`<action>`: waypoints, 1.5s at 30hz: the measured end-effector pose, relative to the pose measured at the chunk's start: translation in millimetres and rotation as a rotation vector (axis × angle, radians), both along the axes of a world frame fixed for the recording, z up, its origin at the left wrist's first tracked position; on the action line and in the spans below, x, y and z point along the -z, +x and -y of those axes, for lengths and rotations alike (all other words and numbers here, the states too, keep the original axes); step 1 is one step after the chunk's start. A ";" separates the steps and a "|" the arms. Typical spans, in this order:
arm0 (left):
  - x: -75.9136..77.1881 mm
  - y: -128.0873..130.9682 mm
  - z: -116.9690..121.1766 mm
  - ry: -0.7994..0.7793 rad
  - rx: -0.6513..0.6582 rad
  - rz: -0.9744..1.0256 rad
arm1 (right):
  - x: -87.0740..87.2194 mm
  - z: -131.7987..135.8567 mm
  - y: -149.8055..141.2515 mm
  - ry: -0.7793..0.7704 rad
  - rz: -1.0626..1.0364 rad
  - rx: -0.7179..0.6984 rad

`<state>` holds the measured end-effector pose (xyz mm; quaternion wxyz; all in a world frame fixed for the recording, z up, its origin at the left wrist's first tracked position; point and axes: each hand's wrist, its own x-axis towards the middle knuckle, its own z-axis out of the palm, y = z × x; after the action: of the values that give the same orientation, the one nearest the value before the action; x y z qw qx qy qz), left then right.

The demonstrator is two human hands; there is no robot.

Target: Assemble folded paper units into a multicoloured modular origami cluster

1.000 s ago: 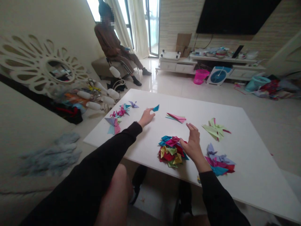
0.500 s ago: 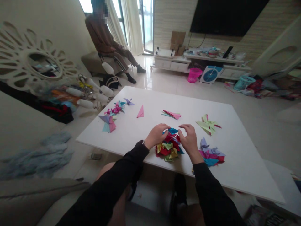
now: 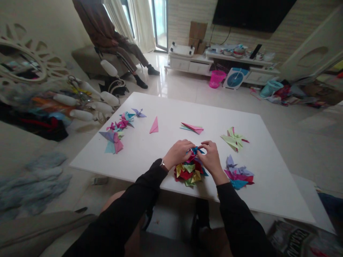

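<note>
My left hand (image 3: 179,152) and my right hand (image 3: 211,159) meet over a pile of folded coloured paper pieces (image 3: 189,172) near the front edge of the white table (image 3: 166,107). Both hands are closed in a pinch on a small blue folded paper piece (image 3: 196,150) held between them, just above the pile. A pink paper triangle (image 3: 154,126) lies farther back on the table, apart from my hands.
Other paper heaps lie around: purple and red pieces (image 3: 237,174) at the right, green ones (image 3: 233,139), a pink-green stack (image 3: 192,127), small folded figures (image 3: 121,125) at the left. A person (image 3: 107,30) sits by the window. A pink basket (image 3: 215,78) stands on the floor.
My left hand came back from the far left of the table to the pile. Both hands closed together on the blue piece. A pink triangle now lies where the left hand had reached.
</note>
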<state>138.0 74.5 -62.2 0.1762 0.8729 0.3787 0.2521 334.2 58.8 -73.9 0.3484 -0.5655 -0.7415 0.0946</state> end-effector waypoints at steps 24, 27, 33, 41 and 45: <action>0.1 2.1 0.4 -0.008 -0.032 0.106 | -9.9 -1.5 38.4 -0.151 0.155 0.131; -0.9 2.4 0.6 -0.015 -0.039 0.110 | -17.1 3.0 56.5 -0.375 0.231 0.167; -1.5 5.0 1.6 -0.029 -0.045 0.108 | -14.9 13.6 68.5 -0.730 0.367 0.126; 1.8 5.5 1.7 -0.020 -0.043 0.099 | -2.5 11.3 55.3 -0.846 0.505 0.191; 0.9 4.7 1.5 -0.026 -0.043 0.090 | -1.3 8.5 48.1 -0.903 0.565 0.208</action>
<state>142.7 73.0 -63.1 0.1988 0.8500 0.3924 0.2899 382.3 50.2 -72.6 -0.1347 -0.7327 -0.6321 0.2130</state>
